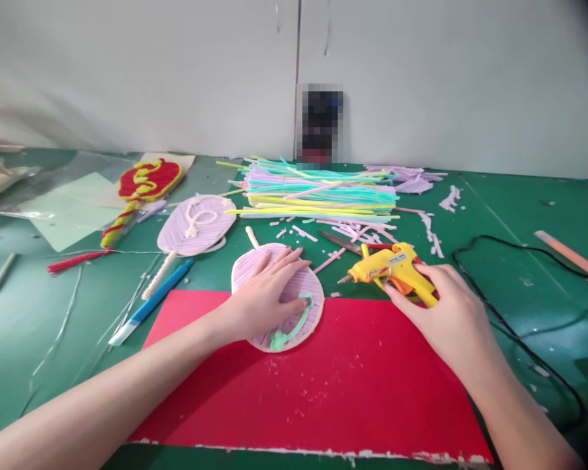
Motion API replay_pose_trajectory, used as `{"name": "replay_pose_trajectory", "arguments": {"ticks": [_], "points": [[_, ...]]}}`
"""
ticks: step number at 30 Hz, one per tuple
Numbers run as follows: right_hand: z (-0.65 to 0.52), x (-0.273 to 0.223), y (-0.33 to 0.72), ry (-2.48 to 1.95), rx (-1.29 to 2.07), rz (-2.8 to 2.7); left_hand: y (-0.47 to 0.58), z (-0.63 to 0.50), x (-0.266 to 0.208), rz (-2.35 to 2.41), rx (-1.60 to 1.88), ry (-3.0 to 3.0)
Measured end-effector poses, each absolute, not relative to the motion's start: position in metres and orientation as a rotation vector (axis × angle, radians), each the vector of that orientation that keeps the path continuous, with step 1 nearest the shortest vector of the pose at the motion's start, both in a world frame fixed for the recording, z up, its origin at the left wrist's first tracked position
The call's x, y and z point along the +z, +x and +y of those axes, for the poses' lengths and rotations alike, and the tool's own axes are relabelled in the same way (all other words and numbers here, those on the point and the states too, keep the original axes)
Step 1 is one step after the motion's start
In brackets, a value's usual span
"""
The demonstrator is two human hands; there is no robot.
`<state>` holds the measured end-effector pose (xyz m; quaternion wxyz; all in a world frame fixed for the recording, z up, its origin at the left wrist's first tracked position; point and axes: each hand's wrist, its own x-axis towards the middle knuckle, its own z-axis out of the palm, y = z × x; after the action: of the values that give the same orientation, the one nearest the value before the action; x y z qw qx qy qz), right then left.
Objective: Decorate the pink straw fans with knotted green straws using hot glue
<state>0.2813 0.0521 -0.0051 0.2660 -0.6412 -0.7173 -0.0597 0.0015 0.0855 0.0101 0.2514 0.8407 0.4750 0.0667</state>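
Head: left hand [264, 294] splayed on ribbed disc [310, 279], right [448, 310], grip unclear, at glue gun [379, 267]

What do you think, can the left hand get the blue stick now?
Probably yes. The blue stick lies to the left of the left hand, and nothing seems to cover it. The hand rests flat on a purple disc, so it would have to let go first.

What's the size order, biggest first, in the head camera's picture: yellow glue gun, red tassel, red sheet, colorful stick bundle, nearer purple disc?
1. red sheet
2. colorful stick bundle and nearer purple disc: unsure, since the disc is closer to the camera
3. yellow glue gun
4. red tassel
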Motion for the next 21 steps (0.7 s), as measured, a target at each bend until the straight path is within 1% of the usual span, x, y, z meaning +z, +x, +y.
{"name": "replay_pose_trajectory", "arguments": {"ticks": [5,14,21], "points": [[0.045,0.002,0.265,-1.707,-0.134,-1.913,0.002,0.086,0.009,1.295,0.165,2.265],[0.037,-0.005,0.251,-1.719,-0.010,-1.996,0.003,0.087,0.009,1.263,0.178,2.268],[0.039,-0.010,0.248,-1.666,-0.088,-1.957,0.002,0.086,0.009,1.255,0.183,2.280]]}}
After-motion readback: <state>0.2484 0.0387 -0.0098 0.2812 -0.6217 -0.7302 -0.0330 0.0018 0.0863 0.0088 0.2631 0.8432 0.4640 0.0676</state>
